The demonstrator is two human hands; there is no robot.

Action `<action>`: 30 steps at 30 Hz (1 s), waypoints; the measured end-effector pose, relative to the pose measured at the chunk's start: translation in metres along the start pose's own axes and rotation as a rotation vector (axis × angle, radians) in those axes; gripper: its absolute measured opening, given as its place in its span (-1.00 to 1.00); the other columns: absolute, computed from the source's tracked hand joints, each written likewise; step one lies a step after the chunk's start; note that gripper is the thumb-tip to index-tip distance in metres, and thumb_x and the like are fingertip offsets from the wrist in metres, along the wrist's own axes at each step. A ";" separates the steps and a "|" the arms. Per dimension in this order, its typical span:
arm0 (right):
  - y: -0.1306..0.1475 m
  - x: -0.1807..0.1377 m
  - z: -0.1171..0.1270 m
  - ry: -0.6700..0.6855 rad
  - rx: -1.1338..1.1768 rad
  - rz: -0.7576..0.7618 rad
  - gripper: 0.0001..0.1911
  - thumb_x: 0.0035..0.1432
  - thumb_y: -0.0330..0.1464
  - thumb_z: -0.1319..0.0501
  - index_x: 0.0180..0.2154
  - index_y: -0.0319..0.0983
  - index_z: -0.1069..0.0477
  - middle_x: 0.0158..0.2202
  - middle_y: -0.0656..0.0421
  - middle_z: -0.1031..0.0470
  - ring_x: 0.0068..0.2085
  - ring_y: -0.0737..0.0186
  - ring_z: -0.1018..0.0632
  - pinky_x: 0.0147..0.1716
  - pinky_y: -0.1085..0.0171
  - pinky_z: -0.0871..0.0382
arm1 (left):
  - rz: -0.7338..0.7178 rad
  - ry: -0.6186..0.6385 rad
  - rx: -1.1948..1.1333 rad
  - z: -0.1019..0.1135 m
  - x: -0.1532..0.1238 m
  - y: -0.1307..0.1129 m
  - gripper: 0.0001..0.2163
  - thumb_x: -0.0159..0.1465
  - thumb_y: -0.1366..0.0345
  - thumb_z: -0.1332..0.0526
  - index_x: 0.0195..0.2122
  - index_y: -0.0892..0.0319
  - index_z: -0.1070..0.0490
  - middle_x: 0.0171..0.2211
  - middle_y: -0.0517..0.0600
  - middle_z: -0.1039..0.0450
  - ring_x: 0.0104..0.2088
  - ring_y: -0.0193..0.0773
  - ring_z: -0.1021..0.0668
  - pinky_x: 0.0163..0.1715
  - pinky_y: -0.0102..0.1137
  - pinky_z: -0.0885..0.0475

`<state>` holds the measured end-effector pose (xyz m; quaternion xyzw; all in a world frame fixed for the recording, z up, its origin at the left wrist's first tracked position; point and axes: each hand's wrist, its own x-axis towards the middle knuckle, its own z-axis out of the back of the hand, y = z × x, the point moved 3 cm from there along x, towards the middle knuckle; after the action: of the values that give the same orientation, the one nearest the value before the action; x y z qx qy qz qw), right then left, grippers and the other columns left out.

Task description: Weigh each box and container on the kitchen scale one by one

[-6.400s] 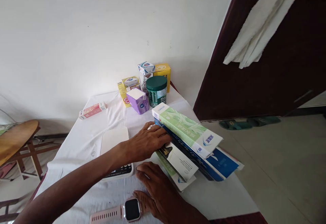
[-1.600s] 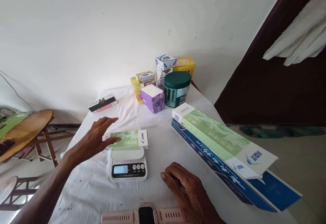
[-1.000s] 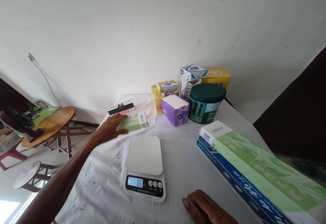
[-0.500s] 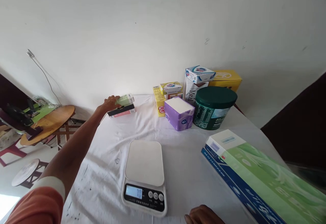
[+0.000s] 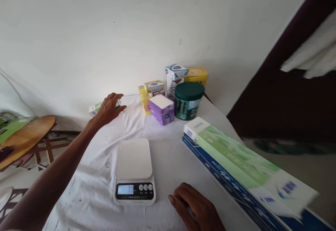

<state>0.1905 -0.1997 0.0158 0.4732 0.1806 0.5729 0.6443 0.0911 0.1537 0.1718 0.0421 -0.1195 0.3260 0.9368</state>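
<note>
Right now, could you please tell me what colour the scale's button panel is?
The panel is black, as the head view shows.

A small green-and-white oblong cardboard carton lies at the far left, its middle hidden. Nearer, a white plastic digital scale sits flat, its lit display reading 77. Rightward, a long green-and-white cardboard box lies slantwise on a long blue box.
</note>
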 end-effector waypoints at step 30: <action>0.004 -0.004 0.001 0.023 0.025 -0.027 -0.71 0.48 -0.36 -0.04 -0.37 -0.16 -0.30 -0.33 0.16 -0.44 -0.32 0.23 -0.51 -0.33 0.25 -0.36 | -0.340 0.334 -0.060 0.030 -0.099 -0.094 -0.51 0.30 0.14 -0.39 0.18 0.14 -0.32 0.04 0.12 -0.46 0.05 0.04 -0.51 0.08 -0.05 -0.38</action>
<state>0.1875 -0.2041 0.0184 0.4720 0.2014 0.5674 0.6440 0.0688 0.0161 0.1756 -0.0208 0.0363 0.1623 0.9859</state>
